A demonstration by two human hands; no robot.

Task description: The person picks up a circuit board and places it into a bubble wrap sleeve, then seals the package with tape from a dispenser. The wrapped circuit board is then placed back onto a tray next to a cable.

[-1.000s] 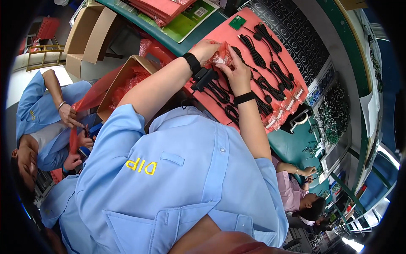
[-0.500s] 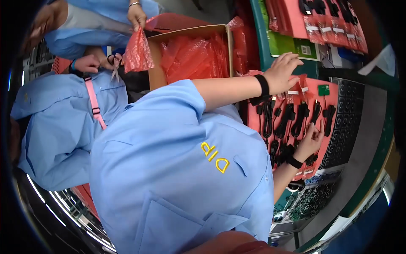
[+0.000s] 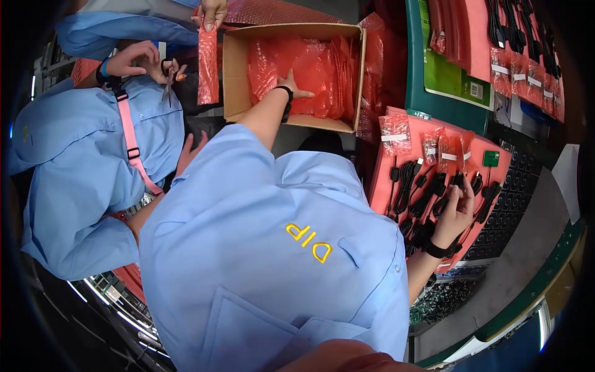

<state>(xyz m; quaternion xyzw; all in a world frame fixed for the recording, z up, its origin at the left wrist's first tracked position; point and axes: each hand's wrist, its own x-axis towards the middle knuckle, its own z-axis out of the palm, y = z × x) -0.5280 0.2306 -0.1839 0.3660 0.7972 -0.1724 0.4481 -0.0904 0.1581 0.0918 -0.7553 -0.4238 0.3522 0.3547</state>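
Note:
My left hand (image 3: 294, 87) reaches into a cardboard box (image 3: 230, 80), fingers spread on the red bubble bags (image 3: 304, 59) inside. No bag is visibly gripped in it. Over a pink foam sheet (image 3: 384, 167) on the right, my right hand (image 3: 455, 214) hovers with its fingers partly bent and apart, holding nothing I can see. Coiled black cables (image 3: 406, 186) lie in rows beneath and beside it. Above the cables on that sheet are red bubble bags with white labels (image 3: 395, 135). A small green card (image 3: 491, 159) sits near the sheet's far right corner.
At the upper left, a co-worker's hand (image 3: 214, 12) dangles a red bubble bag (image 3: 208, 65). Another co-worker at my left holds scissors (image 3: 167, 90). A second pink sheet with bagged cables (image 3: 517, 68) lies on the green bench (image 3: 418, 93).
My left hand has swung left from above the foam sheet into the box. My right hand stays over the cables. The view has shifted, and the co-worker's dangling bag now hangs straighter.

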